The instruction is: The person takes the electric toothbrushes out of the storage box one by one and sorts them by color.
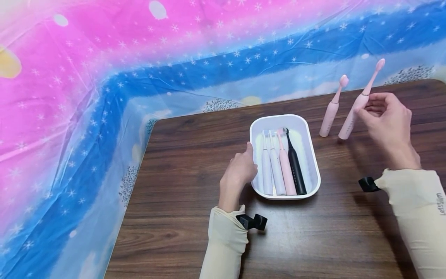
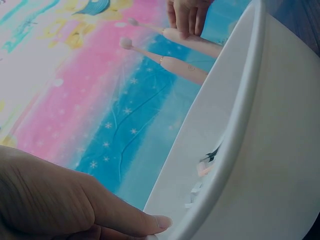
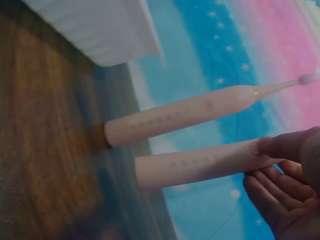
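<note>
My right hand [image 1: 391, 120] pinches a pink electric toothbrush [image 1: 353, 116] by its upper handle, thumb near the button, brush head up. In the right wrist view the lower end of this toothbrush [image 3: 195, 165] hangs close over the table. Another pink electric toothbrush [image 1: 329, 118] stands upright just to its left. At the left side of a white bin [image 1: 315, 170], my left hand [image 1: 240, 166] grips the rim, its thumb [image 2: 145, 222] on the edge. Inside the bin lie two white electric toothbrushes [image 1: 266, 170], a pink one [image 1: 286, 170] and a black one [image 1: 297, 170], side by side.
The bin rests on a dark wooden table [image 1: 174, 174]. Behind the table hangs a pink and blue cloth [image 1: 195, 58] with snowflakes, running along its back and left edges. A black wrist mount [image 1: 368, 185] sits at my right cuff.
</note>
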`<state>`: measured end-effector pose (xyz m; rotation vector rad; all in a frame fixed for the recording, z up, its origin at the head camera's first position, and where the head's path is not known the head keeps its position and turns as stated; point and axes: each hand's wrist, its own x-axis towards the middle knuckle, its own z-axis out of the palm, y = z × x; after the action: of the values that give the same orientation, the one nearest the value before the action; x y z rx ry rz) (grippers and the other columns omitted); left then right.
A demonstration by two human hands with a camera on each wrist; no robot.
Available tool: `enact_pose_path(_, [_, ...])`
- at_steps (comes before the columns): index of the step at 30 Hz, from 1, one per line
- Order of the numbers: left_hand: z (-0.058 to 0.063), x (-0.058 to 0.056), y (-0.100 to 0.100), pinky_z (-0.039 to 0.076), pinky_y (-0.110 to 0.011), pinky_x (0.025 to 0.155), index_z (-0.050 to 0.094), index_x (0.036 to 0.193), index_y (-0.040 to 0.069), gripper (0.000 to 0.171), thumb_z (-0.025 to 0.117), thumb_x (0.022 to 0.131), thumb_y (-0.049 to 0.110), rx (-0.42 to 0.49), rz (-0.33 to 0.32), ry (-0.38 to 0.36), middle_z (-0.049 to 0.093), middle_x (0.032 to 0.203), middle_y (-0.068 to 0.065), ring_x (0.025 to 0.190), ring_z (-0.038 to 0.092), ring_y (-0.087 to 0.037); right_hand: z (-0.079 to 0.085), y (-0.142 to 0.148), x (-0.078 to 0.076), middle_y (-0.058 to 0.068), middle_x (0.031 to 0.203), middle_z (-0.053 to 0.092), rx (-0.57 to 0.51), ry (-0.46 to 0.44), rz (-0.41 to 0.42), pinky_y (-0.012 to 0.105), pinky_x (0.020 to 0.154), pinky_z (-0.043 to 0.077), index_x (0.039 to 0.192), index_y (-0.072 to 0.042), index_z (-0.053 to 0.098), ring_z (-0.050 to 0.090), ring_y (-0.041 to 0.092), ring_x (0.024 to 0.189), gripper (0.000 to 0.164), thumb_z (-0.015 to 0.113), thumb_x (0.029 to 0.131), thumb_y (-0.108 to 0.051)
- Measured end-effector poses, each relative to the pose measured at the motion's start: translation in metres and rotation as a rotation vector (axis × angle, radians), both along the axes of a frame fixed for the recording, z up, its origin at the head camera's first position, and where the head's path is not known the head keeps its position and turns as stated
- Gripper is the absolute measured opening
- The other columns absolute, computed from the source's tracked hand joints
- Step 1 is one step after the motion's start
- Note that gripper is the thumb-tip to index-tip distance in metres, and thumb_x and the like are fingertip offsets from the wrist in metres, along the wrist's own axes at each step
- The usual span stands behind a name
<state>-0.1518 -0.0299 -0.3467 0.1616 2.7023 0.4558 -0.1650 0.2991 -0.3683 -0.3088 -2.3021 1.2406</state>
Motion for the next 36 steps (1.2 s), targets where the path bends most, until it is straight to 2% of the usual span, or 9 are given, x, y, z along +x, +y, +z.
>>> enact_pose_path(6, [-0.001,0.000,0.001,0.043,-0.035,0.075,0.015,0.149,0.013,0.064,0.048,0.094,0.017,0.004,0.000,-0.005,0.057,0.122,-0.015,0.091,0.054,-0.025,-0.015,-0.001,-0.006,-0.005,0.099,0.061,0.023,0.018,-0.041,0.009,0.077,0.044,0.118,-0.008,0.056,0.054,-0.012,0.084,0.039,0.067,0.082,-0.019])
enact_pose_path(13, [-0.001,0.000,0.001,0.044,-0.036,0.078,0.015,0.149,0.012,0.065,0.049,0.093,0.017,0.003,-0.006,0.000,0.056,0.123,-0.016,0.093,0.054,-0.026,-0.021,-0.004,-0.008,0.008,0.108,0.062,0.035,0.026,-0.050,0.013,0.082,0.045,0.121,-0.010,0.055,0.055,-0.007,0.091,0.040,0.065,0.084,-0.020])
enact_pose_path(18, [0.000,0.000,0.001,0.044,-0.034,0.073,0.015,0.149,0.012,0.065,0.049,0.093,0.016,0.005,-0.002,-0.003,0.058,0.120,-0.016,0.089,0.054,-0.025,-0.026,-0.006,-0.010,0.009,0.106,0.062,0.049,0.064,-0.046,0.013,0.081,0.044,0.119,-0.008,0.056,0.054,-0.008,0.090,0.038,0.066,0.084,-0.017])
enact_pose_path(25, [0.000,0.000,0.001,0.044,-0.035,0.075,0.014,0.149,0.011,0.066,0.049,0.093,0.017,0.001,-0.002,-0.004,0.057,0.121,-0.016,0.090,0.054,-0.025,-0.028,-0.008,-0.009,0.011,0.103,0.063,0.090,0.086,-0.034,0.010,0.079,0.043,0.116,-0.004,0.056,0.052,-0.012,0.085,0.037,0.067,0.083,-0.017])
enact_pose_path(36, [-0.001,0.000,0.001,0.043,-0.034,0.073,0.013,0.149,0.013,0.066,0.048,0.094,0.017,0.013,0.009,-0.020,0.057,0.121,-0.015,0.091,0.054,-0.025,-0.027,-0.005,-0.005,0.015,0.108,0.063,0.144,0.027,-0.008,0.011,0.081,0.043,0.120,-0.003,0.053,0.050,-0.010,0.088,0.041,0.064,0.085,-0.020])
